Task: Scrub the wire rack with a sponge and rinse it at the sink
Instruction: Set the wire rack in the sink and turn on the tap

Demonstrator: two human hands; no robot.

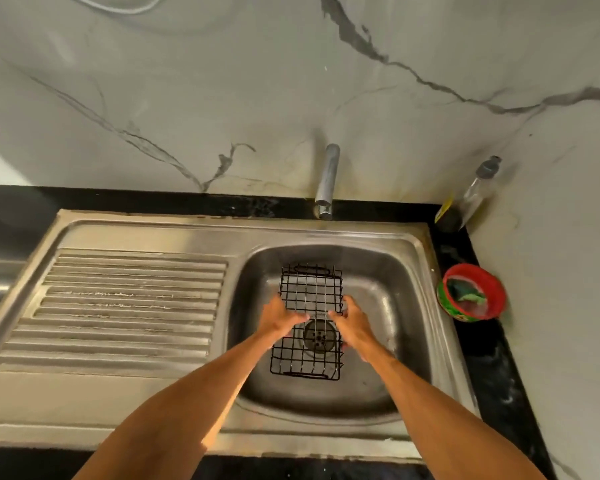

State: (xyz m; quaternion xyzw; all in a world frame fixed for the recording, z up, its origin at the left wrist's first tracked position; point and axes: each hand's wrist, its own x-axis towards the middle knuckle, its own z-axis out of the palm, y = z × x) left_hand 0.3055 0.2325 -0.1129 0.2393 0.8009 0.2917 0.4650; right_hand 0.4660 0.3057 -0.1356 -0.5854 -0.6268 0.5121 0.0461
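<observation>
Sink basin: wire rack long axis front-to-back.

White marble-look wall panels with grey veins rise beyond the fingers. A glossy black stone countertop runs to their right, meeting the wall.
</observation>
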